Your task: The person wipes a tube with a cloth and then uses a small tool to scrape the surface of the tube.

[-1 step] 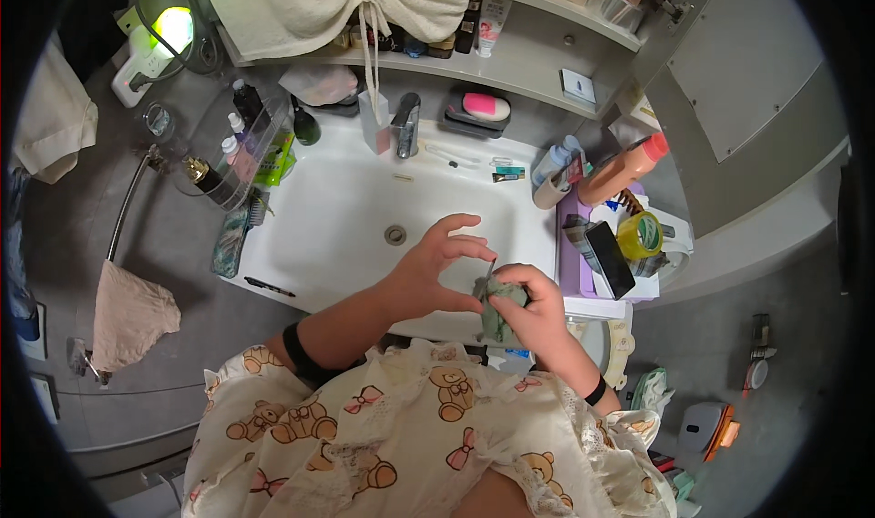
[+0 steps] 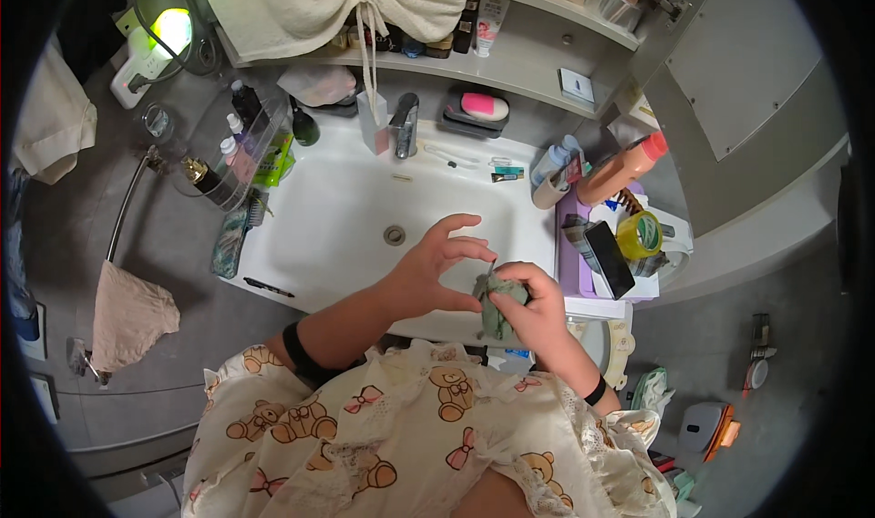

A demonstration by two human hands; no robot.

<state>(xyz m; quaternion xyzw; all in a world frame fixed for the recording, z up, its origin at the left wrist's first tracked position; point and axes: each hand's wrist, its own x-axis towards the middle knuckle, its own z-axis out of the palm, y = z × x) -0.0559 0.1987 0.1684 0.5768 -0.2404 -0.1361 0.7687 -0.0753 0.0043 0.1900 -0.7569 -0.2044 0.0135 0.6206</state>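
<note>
My right hand [image 2: 536,310] grips a bunched grey-green cloth [image 2: 495,325] above the front edge of the white sink [image 2: 342,199]. From the top of the cloth pokes a short, thin, dark rod-like piece, too small to make out. My left hand [image 2: 428,270] is beside it, fingers spread and curved, with a wide gap between them and the thumb. Its ring or middle fingertip comes close to the rod's tip, and its thumb tip reaches the cloth's left side; whether they touch is unclear.
A grey faucet [image 2: 406,126] stands at the sink's back. A phone [image 2: 609,260], yellow tape roll [image 2: 640,235] and orange bottle [image 2: 624,170] crowd the right side. A dark pen-like stick [image 2: 269,287] lies on the left front rim. Bottles fill a clear rack [image 2: 264,140] at left.
</note>
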